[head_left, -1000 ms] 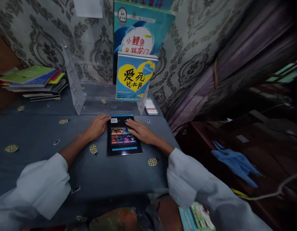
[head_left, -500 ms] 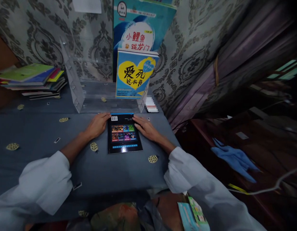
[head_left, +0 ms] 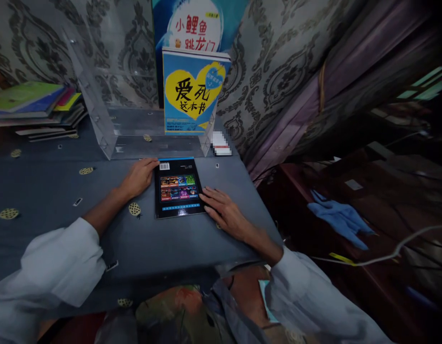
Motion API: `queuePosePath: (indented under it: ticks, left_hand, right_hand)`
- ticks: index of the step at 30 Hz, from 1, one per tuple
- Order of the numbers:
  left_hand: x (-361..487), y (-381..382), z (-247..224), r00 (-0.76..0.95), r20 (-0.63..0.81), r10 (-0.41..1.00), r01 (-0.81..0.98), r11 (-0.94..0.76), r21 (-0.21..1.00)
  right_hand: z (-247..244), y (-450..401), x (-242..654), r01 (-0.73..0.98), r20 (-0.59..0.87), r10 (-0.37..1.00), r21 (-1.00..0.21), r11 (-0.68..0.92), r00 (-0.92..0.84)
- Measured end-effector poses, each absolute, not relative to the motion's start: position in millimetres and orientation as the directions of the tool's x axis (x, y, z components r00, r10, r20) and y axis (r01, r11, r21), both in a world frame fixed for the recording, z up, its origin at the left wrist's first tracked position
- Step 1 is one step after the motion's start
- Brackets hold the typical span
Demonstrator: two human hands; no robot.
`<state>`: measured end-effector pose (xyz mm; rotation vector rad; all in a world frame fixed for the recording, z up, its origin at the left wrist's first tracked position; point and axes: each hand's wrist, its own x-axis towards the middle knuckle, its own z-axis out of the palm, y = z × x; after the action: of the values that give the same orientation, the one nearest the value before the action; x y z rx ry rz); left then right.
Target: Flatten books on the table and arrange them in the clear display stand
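A black book (head_left: 179,188) lies flat on the cloth-covered table, its back cover up, with a barcode and rows of small colourful pictures. At its upper left corner, the fingertips of my left hand (head_left: 137,177) touch the edge; the fingers are stretched out. My right hand (head_left: 226,212) rests flat beside the lower right edge, fingers extended and slightly apart, their tips at the book's side. Just behind the book stands a clear plastic rack (head_left: 99,122). It holds a blue book with a yellow heart (head_left: 192,93) in front of a taller teal book (head_left: 230,24).
A stack of books (head_left: 34,107) is at the back left of the table (head_left: 63,243). Right of the rack lies a small blurred white item (head_left: 221,143). Off the table's right side are a blue cloth (head_left: 340,217) and a pale cable (head_left: 403,246). A teal booklet (head_left: 266,298) shows below the table's edge.
My right hand has slid from the book's upper right corner down toward its lower right edge. My left hand stays at the upper left corner. The whole view has shifted slightly.
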<state>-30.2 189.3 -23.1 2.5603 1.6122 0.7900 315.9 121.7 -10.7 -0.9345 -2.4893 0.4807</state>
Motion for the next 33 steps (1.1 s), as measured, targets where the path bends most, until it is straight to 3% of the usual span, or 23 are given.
queuePosePath:
  ticks: [7,12,17,23,33]
  left_hand:
    - [-31,186,-19,0.358,0.358,0.863,0.865,-0.45,0.221]
    - [-35,168,-12,0.466,0.28,0.839,0.844,-0.517,0.143]
    - [-40,119,-1,0.618,0.224,0.754,0.744,-0.652,0.142]
    - [-37,59,10,0.723,0.263,0.638,0.612,-0.769,0.183]
    - [23,64,12,0.828,0.19,0.527,0.525,-0.849,0.066]
  right_hand:
    - [-11,98,324,0.517,0.31,0.671,-0.452,0.727,-0.674]
    - [-11,98,324,0.505,0.318,0.678,-0.478,0.718,-0.663]
    - [-11,99,324,0.493,0.313,0.669,-0.484,0.723,-0.674]
    - [-10,98,323,0.494,0.308,0.681,-0.502,0.71,-0.665]
    - [-3,96,321,0.481,0.324,0.695,-0.536,0.694,-0.642]
